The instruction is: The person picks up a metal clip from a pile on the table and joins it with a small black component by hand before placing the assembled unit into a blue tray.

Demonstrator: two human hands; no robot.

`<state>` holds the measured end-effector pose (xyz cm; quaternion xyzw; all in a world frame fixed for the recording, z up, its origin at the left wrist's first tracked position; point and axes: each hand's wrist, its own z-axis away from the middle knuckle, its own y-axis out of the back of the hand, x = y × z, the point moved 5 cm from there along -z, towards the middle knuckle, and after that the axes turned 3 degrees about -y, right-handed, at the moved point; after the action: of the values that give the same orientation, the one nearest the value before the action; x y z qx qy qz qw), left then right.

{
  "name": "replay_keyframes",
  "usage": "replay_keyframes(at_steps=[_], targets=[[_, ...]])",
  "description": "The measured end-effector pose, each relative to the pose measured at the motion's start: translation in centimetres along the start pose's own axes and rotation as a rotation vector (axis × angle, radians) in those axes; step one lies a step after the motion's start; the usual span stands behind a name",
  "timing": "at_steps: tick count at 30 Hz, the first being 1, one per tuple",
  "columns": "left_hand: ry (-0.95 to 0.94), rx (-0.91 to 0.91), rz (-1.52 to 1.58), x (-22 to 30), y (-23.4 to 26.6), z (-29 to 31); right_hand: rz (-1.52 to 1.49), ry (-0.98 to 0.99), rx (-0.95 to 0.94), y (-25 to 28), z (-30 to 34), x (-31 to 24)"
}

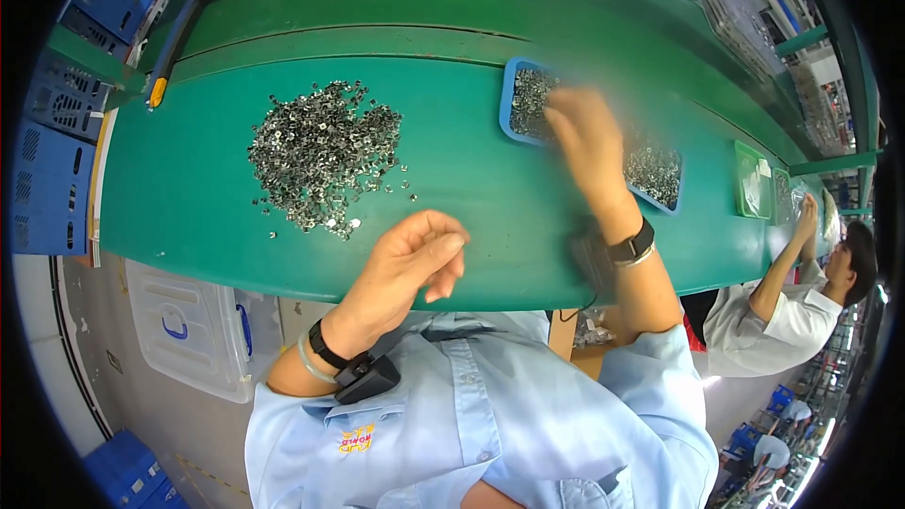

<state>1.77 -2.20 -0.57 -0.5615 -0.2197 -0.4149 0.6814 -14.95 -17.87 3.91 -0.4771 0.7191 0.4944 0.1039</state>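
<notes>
My left hand (419,253) is held above the green table near its front edge, fingers curled in and thumb against them; whatever is between them cannot be made out. My right hand (589,141) reaches over the right edge of a blue tray (506,104) filled with small metal parts (533,94). Its thumb and fingers are drawn together at the tips, slightly blurred, and anything they hold is too small to see. Left of both hands lies a large loose heap of small shiny metal parts (325,153), a few scattered around it.
Another blue tray (679,187) of small parts lies right of my right forearm, partly hidden. Farther right are a green tray (751,179) and a co-worker (782,325) at the same green table (462,151). A clear lidded bin (184,330) stands at the lower left.
</notes>
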Motion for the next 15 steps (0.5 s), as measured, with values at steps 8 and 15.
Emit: replay_keyframes(at_steps=[8, 15], targets=[[0.022, -0.004, -0.007, 0.2, 1.6, 0.5, 0.002, 0.175, -0.410, -5.2, 2.5, -3.1], [0.056, -0.011, -0.024, 0.0, 2.5, 1.7, 0.013, 0.258, -0.558, -10.0, 3.7, -6.8]])
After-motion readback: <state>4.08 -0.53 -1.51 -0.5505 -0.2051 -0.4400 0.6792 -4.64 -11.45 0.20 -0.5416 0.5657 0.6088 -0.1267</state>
